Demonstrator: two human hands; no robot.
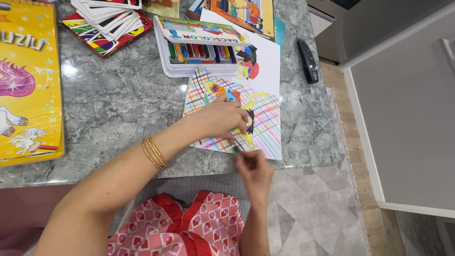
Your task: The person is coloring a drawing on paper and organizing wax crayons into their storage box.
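At table edge, right hand (254,167) holds crayon (235,149), tip up-left.

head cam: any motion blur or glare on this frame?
Head view: right hand is motion-blurred at the table edge; left hand on the coloured drawing is sharp; a glare spot sits on the grey marble table; lighting is otherwise even with soft shadows.

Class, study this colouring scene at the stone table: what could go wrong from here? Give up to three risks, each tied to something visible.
1. The coloured drawing sheet overhangs the table edge; only the left hand pins it, so it could slip off.
2. The right hand works blurred at that edge; whatever thin thing it holds might drop to the floor.
3. The open crayon box lies on other sheets; a tug could spill it.
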